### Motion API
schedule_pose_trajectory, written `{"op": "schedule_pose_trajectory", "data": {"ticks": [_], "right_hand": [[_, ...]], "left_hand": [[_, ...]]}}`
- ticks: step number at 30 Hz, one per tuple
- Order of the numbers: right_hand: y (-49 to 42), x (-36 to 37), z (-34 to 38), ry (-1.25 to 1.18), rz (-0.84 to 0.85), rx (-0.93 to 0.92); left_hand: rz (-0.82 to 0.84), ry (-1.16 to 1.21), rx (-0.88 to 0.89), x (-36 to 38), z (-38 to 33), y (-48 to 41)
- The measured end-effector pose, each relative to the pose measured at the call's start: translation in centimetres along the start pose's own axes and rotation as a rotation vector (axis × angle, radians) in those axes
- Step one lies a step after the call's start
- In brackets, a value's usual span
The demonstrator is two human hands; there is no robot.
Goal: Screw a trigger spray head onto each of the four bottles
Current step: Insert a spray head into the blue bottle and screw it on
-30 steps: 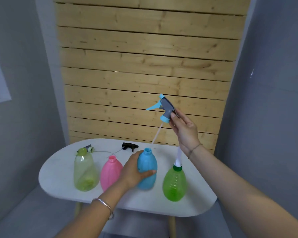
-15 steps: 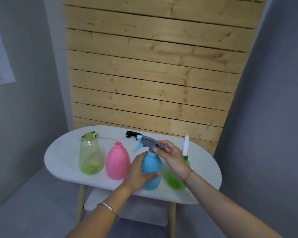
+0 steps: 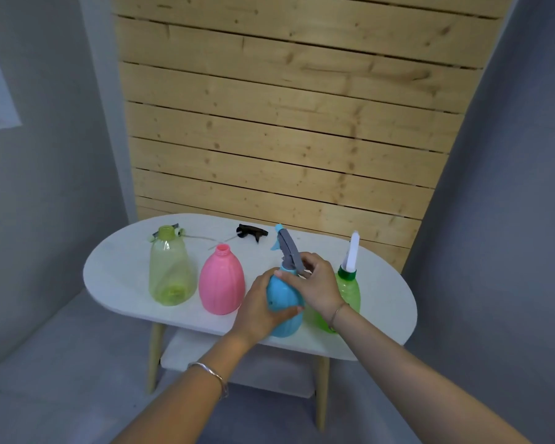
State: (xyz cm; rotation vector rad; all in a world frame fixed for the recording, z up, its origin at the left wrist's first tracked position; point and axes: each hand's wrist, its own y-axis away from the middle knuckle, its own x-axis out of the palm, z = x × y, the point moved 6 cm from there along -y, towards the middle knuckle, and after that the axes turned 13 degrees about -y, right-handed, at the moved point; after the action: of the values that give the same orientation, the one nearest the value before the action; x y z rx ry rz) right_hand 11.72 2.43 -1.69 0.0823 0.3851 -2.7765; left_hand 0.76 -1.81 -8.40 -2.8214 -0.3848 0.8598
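no readable text, no labels, brands or numbers on bottles, spray heads, table

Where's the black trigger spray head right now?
Head view: the black plastic trigger spray head lies at the back of the white oval table, behind the pink ribbed bottle.

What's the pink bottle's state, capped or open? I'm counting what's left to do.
Open. The pink bottle shows a bare threaded neck with no spray head on it; a black spray head lies loose on the table behind.
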Motion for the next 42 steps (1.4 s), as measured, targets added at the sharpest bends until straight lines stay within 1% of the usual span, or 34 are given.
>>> {"op": "schedule_pose_trajectory", "data": {"ticks": [3,6,8,12,14,17,19,20,22,25,32,34,37,40,42], "right_hand": [[0.0,0.4,0.4,0.056,0.035,-0.007],[0.5,0.5,0.6,0.019,0.091,0.027],[0.9,0.3,0.6,0.027,0.080,0.023],[1.5,-0.7,0.5,0.116,0.066,0.022],[1.7,-1.4,0.8,0.116,0.015,0.028],[1.7,-2.2,2.4,0.130,-0.088,-0.083],[1.5,-2.5,3.6,0.159,-0.120,-0.177],[1.3,-2.5,4.1,0.177,-0.116,-0.195],[0.9,-2.3,4.4,0.181,-0.050,-0.146],[0.7,-1.8,4.4,0.075,0.046,-0.011],[1.6,-2.4,5.2,-0.147,0.024,0.024],[1.4,-2.7,5.3,-0.140,0.010,0.015],[1.0,-3.0,4.9,-0.048,-0.018,-0.014],[0.5,-2.6,4.1,0.060,0.051,0.023],[0.2,-2.1,3.7,0.031,0.097,0.063]], "left_hand": [[0.014,0.015,-0.009,0.0,0.1,0.1],[0.013,0.028,-0.007,-0.2,-0.1,0.1],[0.015,0.018,-0.014,-0.1,-0.2,0.1],[0.012,0.005,-0.025,-0.2,-0.4,0.2],[0.012,0.006,-0.029,-0.3,-0.4,0.2],[0.016,0.003,-0.030,-0.4,-0.5,0.2],[0.017,-0.004,-0.032,-0.4,-0.6,0.2],[0.021,-0.012,-0.034,-0.4,-0.7,0.2],[0.031,-0.026,-0.040,-0.4,-0.7,0.2],[0.033,-0.038,-0.041,-0.4,-0.8,0.2],[0.027,-0.033,-0.046,-0.3,-0.7,0.2],[0.028,-0.034,-0.047,-0.4,-0.8,0.2],[0.030,-0.041,-0.042,-0.4,-0.8,0.1],[0.029,-0.057,-0.042,-0.4,-0.7,0.1],[0.026,-0.061,-0.042,-0.4,-0.7,0.1]]}}
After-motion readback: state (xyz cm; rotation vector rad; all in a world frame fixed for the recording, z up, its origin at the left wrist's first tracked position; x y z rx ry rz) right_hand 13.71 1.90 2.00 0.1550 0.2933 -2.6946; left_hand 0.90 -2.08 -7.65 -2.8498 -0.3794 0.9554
